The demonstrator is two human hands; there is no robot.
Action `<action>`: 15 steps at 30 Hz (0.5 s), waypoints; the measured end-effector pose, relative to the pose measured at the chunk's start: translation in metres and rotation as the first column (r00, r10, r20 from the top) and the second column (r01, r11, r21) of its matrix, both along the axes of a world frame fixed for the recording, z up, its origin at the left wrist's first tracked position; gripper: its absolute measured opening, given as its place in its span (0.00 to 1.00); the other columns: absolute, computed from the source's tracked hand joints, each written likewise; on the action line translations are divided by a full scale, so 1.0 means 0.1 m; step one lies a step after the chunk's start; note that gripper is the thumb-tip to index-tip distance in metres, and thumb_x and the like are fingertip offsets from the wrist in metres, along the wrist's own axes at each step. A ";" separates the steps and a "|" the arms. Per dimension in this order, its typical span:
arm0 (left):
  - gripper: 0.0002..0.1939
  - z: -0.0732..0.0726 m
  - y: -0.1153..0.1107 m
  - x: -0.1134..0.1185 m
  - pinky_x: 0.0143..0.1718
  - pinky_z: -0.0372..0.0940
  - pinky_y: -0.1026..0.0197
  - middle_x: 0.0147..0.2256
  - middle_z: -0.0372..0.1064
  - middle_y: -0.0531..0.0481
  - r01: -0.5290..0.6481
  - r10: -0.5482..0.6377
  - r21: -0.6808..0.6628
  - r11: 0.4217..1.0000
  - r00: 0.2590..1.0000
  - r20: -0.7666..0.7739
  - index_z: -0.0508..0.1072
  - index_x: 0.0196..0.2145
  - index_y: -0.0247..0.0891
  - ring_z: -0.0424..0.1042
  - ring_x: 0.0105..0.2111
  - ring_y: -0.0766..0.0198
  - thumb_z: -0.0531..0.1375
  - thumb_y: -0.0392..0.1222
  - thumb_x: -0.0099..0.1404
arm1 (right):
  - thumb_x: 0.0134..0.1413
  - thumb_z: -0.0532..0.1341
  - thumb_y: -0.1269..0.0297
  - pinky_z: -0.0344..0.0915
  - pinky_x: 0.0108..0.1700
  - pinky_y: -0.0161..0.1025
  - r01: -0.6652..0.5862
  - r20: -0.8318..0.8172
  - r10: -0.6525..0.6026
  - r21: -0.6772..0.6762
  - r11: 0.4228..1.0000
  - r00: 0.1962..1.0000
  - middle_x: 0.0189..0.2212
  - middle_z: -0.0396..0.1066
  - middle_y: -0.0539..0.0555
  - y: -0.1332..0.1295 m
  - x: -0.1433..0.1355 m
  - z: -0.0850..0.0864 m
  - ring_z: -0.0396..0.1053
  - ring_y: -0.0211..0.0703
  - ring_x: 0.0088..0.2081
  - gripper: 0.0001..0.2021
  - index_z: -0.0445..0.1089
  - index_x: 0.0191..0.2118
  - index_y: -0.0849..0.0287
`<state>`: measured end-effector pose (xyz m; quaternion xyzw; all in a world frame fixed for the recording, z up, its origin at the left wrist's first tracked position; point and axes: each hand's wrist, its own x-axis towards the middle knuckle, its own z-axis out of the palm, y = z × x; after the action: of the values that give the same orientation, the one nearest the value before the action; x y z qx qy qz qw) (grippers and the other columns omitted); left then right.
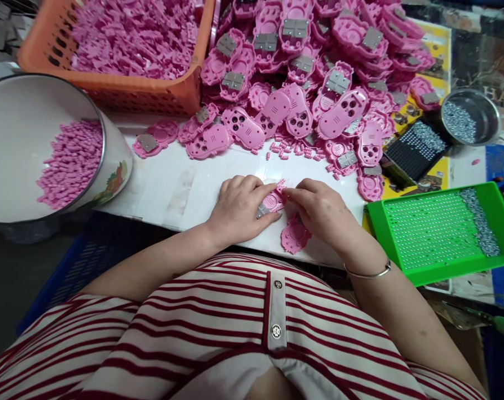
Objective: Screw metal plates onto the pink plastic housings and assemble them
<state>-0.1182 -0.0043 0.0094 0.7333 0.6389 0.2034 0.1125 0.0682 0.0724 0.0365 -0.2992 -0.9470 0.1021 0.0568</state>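
My left hand (244, 210) grips a pink plastic shell (273, 201) against the white work surface, thumb along its near edge and fingers over the far side. A grey metal plate (262, 210) shows on the shell beside the left palm. At the shell's right end, my right hand (318, 208) has its fingertips pinched on a small pink part (282, 186), partly hidden by the fingers. Just below the right hand lies another pink piece (295, 234) with a scalloped edge.
Pink shells (293, 66) are heaped at the back, with small pink pegs (295, 149) before them. An orange basket (122, 86) and a white pot (116, 161) of pink parts stand left. Right are a green tray (430, 233), a black tray (414, 153) and a metal bowl (487, 119) with screws.
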 end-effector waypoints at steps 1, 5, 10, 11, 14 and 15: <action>0.26 0.00 0.00 0.00 0.47 0.58 0.50 0.43 0.69 0.45 0.004 -0.004 0.001 1.000 1.000 -0.003 0.71 0.57 0.42 0.65 0.44 0.52 0.61 0.57 0.65 | 0.62 0.54 0.72 0.62 0.38 0.38 0.058 -0.058 -0.058 -0.008 0.998 0.997 0.35 0.72 0.58 0.01 0.03 -0.02 0.66 0.44 0.36 0.15 0.73 0.49 0.63; 0.33 0.00 -0.03 -0.02 0.47 0.59 0.51 0.45 0.69 0.44 -0.005 0.004 0.037 0.999 1.000 0.024 0.70 0.58 0.40 0.66 0.43 0.53 0.61 0.62 0.62 | 0.61 0.57 0.68 0.63 0.38 0.38 0.252 -0.197 -0.261 -0.068 0.965 0.945 0.34 0.73 0.57 -0.02 0.23 -0.01 0.69 0.42 0.35 0.10 0.75 0.44 0.62; 0.29 0.02 -0.08 -0.03 0.48 0.58 0.49 0.47 0.70 0.42 0.033 -0.041 0.223 0.974 0.999 0.029 0.74 0.53 0.40 0.66 0.45 0.52 0.61 0.63 0.62 | 0.62 0.58 0.66 0.64 0.36 0.36 0.223 -0.139 -0.255 -0.211 0.952 0.957 0.32 0.73 0.55 -0.31 0.47 0.09 0.69 0.39 0.33 0.09 0.75 0.42 0.60; 0.26 0.03 -0.08 -0.01 0.49 0.57 0.49 0.47 0.70 0.43 0.082 -0.091 0.280 0.956 0.996 0.020 0.76 0.50 0.42 0.66 0.46 0.52 0.61 0.62 0.63 | 0.63 0.57 0.65 0.63 0.35 0.36 0.210 -0.108 -0.235 -0.206 0.956 0.966 0.32 0.73 0.55 -0.38 0.50 0.09 0.69 0.39 0.32 0.11 0.75 0.45 0.60; 0.23 0.04 -0.09 0.08 0.53 0.55 0.49 0.45 0.73 0.46 0.327 -0.325 0.358 0.874 0.943 -0.067 0.78 0.45 0.44 0.66 0.46 0.54 0.60 0.63 0.63 | 0.64 0.54 0.65 0.63 0.33 0.37 0.219 -0.024 -0.227 -0.168 0.961 0.974 0.31 0.71 0.56 -0.48 0.53 0.10 0.68 0.40 0.31 0.15 0.74 0.51 0.60; 0.25 0.04 -0.09 0.12 0.56 0.53 0.48 0.44 0.74 0.47 0.406 -0.395 0.342 0.847 0.913 -0.103 0.78 0.45 0.43 0.66 0.45 0.54 0.59 0.65 0.63 | 0.64 0.54 0.65 0.63 0.34 0.38 0.239 -0.009 -0.243 -0.159 0.958 0.970 0.31 0.71 0.56 -0.46 0.53 0.11 0.68 0.41 0.31 0.15 0.74 0.50 0.60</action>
<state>-0.1060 -0.0128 0.0135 0.8612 0.4259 0.2773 0.0084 0.1208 0.0265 0.0475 -0.4144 -0.8916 0.1728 0.0587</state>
